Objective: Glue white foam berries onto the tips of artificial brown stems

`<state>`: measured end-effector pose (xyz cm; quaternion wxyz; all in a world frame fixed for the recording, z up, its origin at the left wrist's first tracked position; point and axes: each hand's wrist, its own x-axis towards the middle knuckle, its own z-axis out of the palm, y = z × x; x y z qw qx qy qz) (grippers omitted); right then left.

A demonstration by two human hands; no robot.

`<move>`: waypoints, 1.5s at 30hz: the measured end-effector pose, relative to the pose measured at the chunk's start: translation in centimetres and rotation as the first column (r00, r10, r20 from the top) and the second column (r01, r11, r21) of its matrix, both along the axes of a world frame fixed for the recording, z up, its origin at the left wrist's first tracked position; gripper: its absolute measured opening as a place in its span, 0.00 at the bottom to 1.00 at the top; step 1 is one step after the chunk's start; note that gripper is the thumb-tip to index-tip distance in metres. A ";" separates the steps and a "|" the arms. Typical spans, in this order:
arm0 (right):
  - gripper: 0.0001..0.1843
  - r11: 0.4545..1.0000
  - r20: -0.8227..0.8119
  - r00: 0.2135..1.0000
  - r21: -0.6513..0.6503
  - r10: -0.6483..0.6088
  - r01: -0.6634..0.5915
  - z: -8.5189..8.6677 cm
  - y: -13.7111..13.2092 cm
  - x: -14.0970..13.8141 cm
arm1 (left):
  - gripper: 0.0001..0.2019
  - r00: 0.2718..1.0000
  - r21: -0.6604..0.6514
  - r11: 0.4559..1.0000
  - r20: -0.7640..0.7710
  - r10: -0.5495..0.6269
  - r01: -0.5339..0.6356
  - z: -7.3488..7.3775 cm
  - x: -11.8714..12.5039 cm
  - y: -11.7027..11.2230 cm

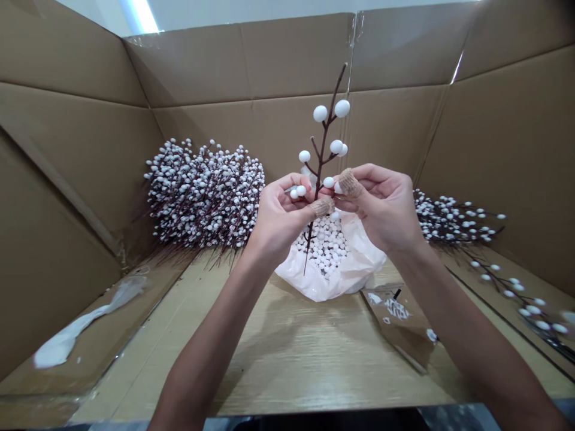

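Note:
Upright before me is a brown artificial berry branch (322, 146) with white berries on several twigs; its top tip and one left twig are bare. My left hand (287, 206) pinches the stem low down, its thumb wrapped in tan tape. Between the thumb and fingers of my right hand (380, 203), also with a taped thumb, is a white berry (338, 187), close to a right-hand twig. Behind and below the stem lies an open white plastic bag (314, 284) of loose white berries.
Cardboard walls (296, 66) enclose the wooden table (278, 353). A large heap of berry branches (206, 191) lies left, a smaller pile (453, 218) right. A single branch (516, 287) lies far right. A cardboard piece (404, 329) carries white smears; white plastic (99, 314) lies left.

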<state>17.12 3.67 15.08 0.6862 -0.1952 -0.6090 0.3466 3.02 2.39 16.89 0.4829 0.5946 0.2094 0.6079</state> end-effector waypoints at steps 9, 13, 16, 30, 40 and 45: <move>0.12 0.997 -0.048 0.995 0.006 0.083 -0.083 -0.1 0.2 -0.2 | 0.13 0.999 0.027 0.999 -0.012 0.048 -0.047 -0.1 0.0 0.0; 0.15 1.000 -0.017 1.000 -0.005 0.021 -0.021 -0.2 0.2 -0.3 | 0.13 0.997 0.042 0.997 -0.013 0.073 -0.072 -0.3 -0.1 0.3; 0.14 1.000 -0.028 0.999 0.002 0.020 -0.020 -0.3 0.2 -0.4 | 0.13 0.997 0.046 0.996 -0.011 0.081 -0.080 -0.4 -0.1 0.4; 0.11 0.999 -0.046 0.999 0.037 -0.008 0.010 -0.5 0.1 -0.9 | 0.15 0.994 0.092 0.990 -0.016 0.110 -0.108 -0.2 0.0 0.3; 0.14 1.000 -0.003 1.000 -0.012 -0.010 0.010 -0.7 0.4 -1.0 | 0.16 0.993 0.083 0.989 -0.002 0.122 -0.121 -0.2 0.1 0.5; 0.14 1.000 -0.004 1.000 -0.029 0.008 -0.008 -0.8 0.5 -0.8 | 0.16 0.993 0.061 0.991 0.011 0.121 -0.121 -0.3 0.1 0.5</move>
